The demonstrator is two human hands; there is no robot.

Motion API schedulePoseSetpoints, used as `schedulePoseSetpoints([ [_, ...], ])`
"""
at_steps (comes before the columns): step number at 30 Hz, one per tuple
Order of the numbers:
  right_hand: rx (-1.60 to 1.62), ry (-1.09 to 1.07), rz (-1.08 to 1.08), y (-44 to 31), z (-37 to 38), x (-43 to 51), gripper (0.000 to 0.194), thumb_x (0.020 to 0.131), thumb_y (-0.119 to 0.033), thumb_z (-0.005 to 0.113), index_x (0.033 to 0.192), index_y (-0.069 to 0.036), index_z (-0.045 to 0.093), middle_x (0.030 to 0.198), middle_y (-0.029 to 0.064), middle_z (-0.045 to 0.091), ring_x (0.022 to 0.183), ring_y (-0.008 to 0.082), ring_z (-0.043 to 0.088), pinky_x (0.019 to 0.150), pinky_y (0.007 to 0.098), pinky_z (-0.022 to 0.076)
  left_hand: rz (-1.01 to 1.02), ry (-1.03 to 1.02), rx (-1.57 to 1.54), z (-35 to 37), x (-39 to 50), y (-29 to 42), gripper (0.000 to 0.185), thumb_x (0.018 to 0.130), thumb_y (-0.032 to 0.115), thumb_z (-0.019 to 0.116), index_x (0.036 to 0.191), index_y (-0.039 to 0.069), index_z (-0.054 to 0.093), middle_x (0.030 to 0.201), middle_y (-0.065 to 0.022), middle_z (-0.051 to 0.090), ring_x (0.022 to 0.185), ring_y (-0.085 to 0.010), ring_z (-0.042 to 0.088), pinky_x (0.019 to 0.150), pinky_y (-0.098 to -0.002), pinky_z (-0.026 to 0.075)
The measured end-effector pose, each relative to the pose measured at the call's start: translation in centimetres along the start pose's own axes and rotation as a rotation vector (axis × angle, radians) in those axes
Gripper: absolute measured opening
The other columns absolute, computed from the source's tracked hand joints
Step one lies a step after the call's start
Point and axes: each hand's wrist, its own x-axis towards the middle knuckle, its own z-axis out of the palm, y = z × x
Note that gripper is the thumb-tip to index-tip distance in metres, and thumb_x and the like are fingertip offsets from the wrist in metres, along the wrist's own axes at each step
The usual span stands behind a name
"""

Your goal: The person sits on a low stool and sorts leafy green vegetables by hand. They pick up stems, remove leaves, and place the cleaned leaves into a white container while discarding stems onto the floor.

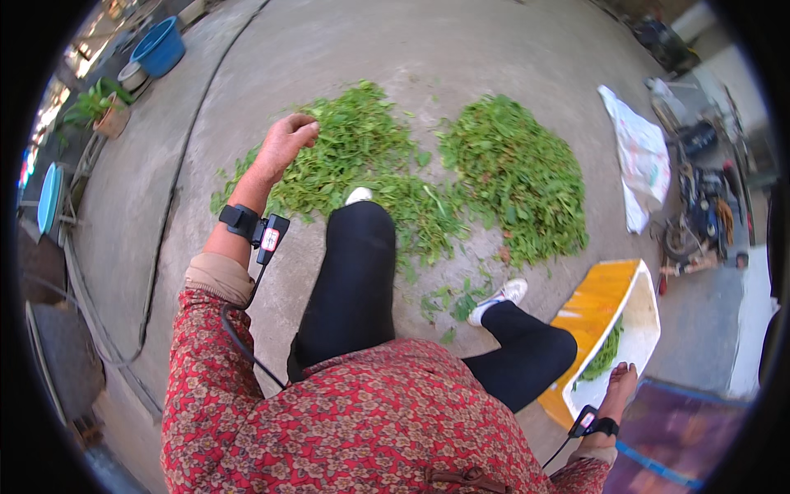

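Observation:
My left hand (293, 139) hovers over the left heap of green leaves (352, 136), its fingers bent and close together. No leaf shows in it, but the underside of the fingers is hidden. At the mouth of a yellow-sided foam box (645, 309) is my right hand (622, 380), fingers slightly apart and holding nothing visible. The box lies tilted, its white inside facing right, and a small bunch of green stems or pods (605, 355) rests in it. A second, larger leaf heap (518, 179) spreads on the concrete right of the first.
Loose leaves (453, 302) lie around my shoes. A white woven sack (639, 154) is on the floor at right, near a motorcycle (697, 210). At left are a long black hose (179, 167), a potted plant (111, 114) and a blue tub (159, 48). A purple mat (685, 426) lies beside the box.

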Motion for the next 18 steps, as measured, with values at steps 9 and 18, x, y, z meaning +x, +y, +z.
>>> schedulePoseSetpoints([
  [9, -0.529, -0.886, -0.075, 4.3, 26.3, -16.7, 0.025, 0.086, -0.017, 0.049, 0.107, -0.004, 0.049, 0.078, 0.0055, 0.056, 0.058, 0.0105, 0.054, 0.053, 0.0216, 0.0443, -0.312, 0.171, 0.362, -2.5, 1.9, -18.9, 0.034, 0.075, 0.027, 0.062, 0.096, 0.0, 0.061, 0.088, -0.0159, 0.064, 0.079, -0.0245, 0.062, 0.074, -0.0325, 0.047],
  [18, -0.78, -1.043, 0.234, 11.9, 31.5, -24.6, 0.02, 0.086, -0.011, 0.049, 0.103, -0.001, 0.051, 0.077, 0.0068, 0.057, 0.058, 0.0123, 0.055, 0.058, 0.0232, 0.0457, -0.539, 0.469, 0.494, -0.3, 9.2, -26.4, 0.028, 0.077, 0.032, 0.055, 0.086, 0.007, 0.064, 0.081, -0.0133, 0.064, 0.078, -0.0308, 0.061, 0.07, -0.0397, 0.047],
])
